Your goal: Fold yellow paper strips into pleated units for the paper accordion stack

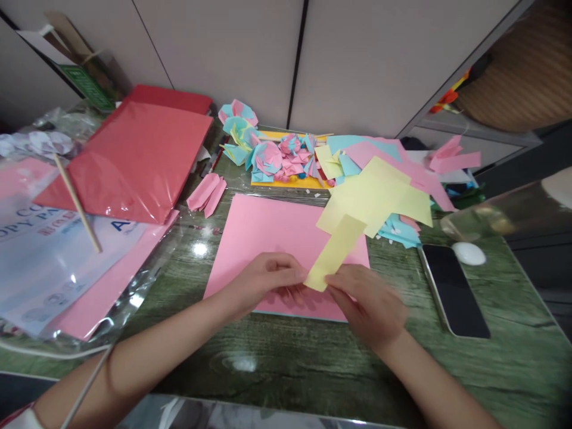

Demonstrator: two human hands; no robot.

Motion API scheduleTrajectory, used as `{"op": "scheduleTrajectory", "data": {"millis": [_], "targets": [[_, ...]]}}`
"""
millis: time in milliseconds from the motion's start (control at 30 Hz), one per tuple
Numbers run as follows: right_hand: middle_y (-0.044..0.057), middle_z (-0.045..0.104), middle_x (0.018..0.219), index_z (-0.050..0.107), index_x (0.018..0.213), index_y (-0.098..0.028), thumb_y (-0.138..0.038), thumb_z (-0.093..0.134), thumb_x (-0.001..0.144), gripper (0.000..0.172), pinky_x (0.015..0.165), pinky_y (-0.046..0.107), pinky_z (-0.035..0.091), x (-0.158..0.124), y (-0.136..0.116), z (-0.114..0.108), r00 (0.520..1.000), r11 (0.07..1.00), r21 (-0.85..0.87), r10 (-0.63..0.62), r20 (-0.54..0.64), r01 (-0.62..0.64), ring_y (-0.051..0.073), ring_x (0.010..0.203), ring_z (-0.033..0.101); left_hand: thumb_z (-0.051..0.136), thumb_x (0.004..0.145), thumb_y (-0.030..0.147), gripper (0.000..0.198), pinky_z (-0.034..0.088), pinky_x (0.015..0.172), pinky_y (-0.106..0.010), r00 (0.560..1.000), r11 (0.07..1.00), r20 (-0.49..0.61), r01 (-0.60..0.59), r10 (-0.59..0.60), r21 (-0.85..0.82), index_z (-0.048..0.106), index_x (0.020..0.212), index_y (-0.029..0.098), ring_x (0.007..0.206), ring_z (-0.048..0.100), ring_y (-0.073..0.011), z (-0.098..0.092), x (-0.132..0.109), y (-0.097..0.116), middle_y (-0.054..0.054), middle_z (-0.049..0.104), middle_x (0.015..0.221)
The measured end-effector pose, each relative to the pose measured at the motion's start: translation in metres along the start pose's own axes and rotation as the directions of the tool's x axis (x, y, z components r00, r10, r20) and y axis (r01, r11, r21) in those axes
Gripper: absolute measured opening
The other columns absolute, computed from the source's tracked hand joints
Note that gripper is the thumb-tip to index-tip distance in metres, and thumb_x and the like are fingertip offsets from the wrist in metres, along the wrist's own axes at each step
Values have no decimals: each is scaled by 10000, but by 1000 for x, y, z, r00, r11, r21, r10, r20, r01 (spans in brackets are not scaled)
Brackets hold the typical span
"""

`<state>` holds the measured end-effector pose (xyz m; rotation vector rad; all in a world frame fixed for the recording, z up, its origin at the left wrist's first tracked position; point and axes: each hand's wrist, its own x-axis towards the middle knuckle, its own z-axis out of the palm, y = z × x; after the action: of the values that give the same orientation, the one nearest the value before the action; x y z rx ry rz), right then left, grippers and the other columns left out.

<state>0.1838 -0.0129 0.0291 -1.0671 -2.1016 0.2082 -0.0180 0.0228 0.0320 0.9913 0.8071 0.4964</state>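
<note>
A green table [313, 363] spreads before us, with pink paper [268, 229] lying on it. Above that paper, our left hand [268, 280] curls beside a yellow strip [337, 250], and we cannot tell whether it grips; our right hand [369, 301] pinches the strip's lower end. Uneven pulling, we judge, could crease or tear it.

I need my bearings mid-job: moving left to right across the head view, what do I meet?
Wooden stick → folded pink paper → left hand → yellow paper strip → right hand → phone.
</note>
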Motion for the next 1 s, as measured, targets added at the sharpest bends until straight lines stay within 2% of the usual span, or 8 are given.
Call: {"op": "scheduleTrajectory", "data": {"millis": [100, 200, 367, 467, 667, 1000], "targets": [[25, 689, 857, 598, 934, -251, -104, 580, 755, 233, 681, 287, 500, 2, 0, 3, 998, 994, 90, 51, 30, -53, 155, 796, 637, 641, 741, 328, 194, 380, 481, -176, 999, 1000, -33, 10, -9, 2, 588, 708, 145, 547, 593, -96, 1, 1, -4, -13, 651, 617], [25, 671, 854, 589, 930, -242, -158, 635, 730, 222, 683, 294, 491, 3, -2, 6, 974, 956, 202, 194, 115, -214, 162, 809, 616, 663, 724, 303, 175, 379, 475, -165, 997, 1000, -73, -1, 2, 26, 602, 689, 142, 521, 573, -77, 1, 2, -5, 5, 640, 586], [-5, 630, 726, 591, 786, -228, -210, 633, 743, 63, 623, 265, 477, 3, -3, 13, 882, 777, 420, 435, 180, -468, 127, 678, 585, 669, 708, 262, 136, 416, 510, -177, 996, 997, -88, -24, 31, 76, 649, 711, 127, 540, 567, -78, 2, 1, -1, 0, 639, 609], [-6, 615, 715, 587, 759, -226, -222, 624, 749, 39, 622, 256, 471, 5, -5, 16, 824, 676, 482, 522, 220, -557, 121, 680, 569, 646, 722, 239, 113, 436, 544, -184, 995, 995, -88, -31, 40, 98, 658, 725, 126, 568, 572, -80, 4, 0, -1, -2, 638, 640], [-17, 576, 693, 578, 739, -226, -229, 621, 748, 44, 611, 240, 454, 6, -5, 19, 783, 615, 505, 575, 238, -605, 112, 662, 540, 613, 727, 201, 92, 445, 578, -191, 996, 991, -80, -25, 36, 134, 646, 685, 126, 589, 562, -81, 8, 0, -2, 7, 610, 623], [-2, 572, 713, 570, 757, -217, -252, 615, 753, 57, 623, 271, 444, 2, -5, 23, 791, 649, 471, 574, 212, -598, 127, 683, 536, 678, 686, 301, 165, 440, 572, -202, 993, 981, -119, 30, -7, 193, 647, 680, 139, 590, 569, -93, 9, 2, -8, 5, 620, 615]]}}
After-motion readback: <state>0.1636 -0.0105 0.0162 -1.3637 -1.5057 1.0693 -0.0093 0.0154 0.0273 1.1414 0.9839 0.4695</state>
